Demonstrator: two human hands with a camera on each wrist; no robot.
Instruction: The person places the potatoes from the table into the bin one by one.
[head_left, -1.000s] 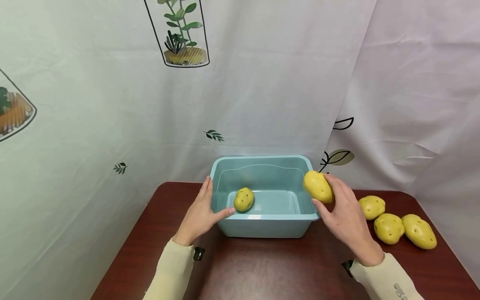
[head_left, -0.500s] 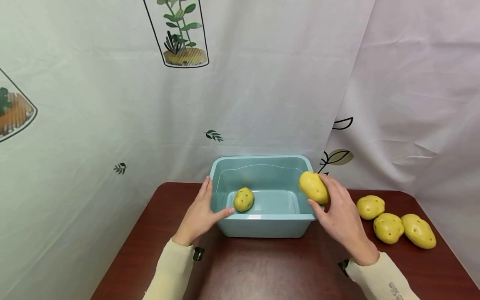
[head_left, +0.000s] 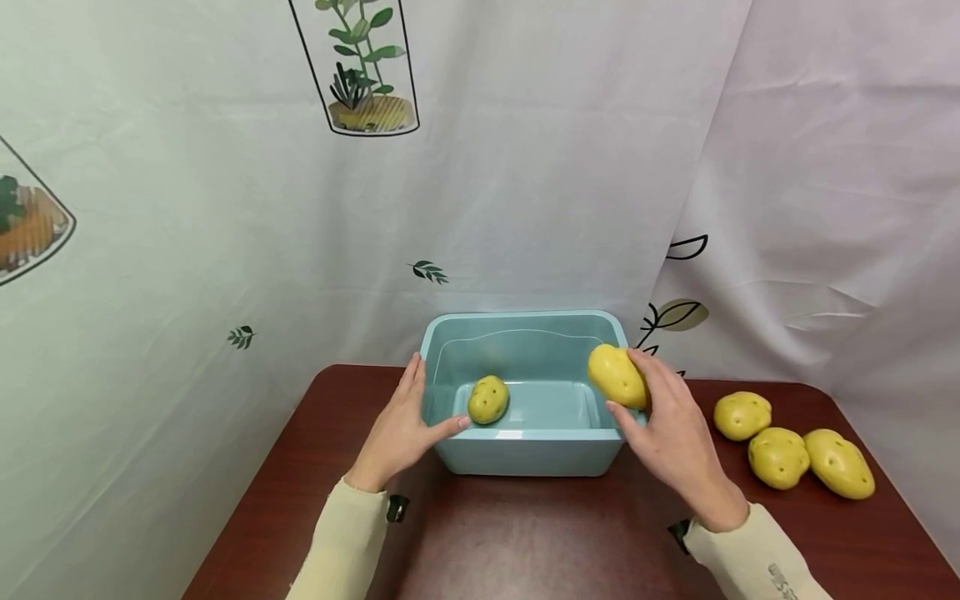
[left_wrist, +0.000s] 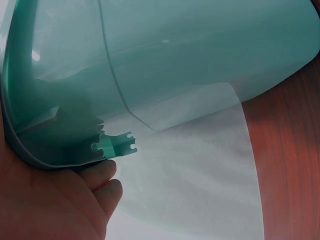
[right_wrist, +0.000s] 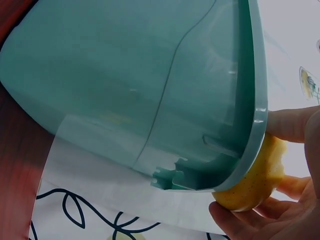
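Note:
In the head view my right hand holds a yellow potato between thumb and fingertips, over the right side of a light blue plastic basin. From the right wrist, the same potato shows partly behind the basin's rim. My left hand holds the basin's near left corner, its thumb over the front rim and its fingers along the left side. In the left wrist view two fingertips show beneath the rim. Another potato lies inside the basin on the left.
To the right of the basin, three potatoes lie on the dark red wooden table. A pale curtain printed with plants hangs behind and beside the table. The basin stands near the table's back edge.
My right hand has moved left with the potato, from the basin's right rim to over its inside. The left hand and the basin stay in place.

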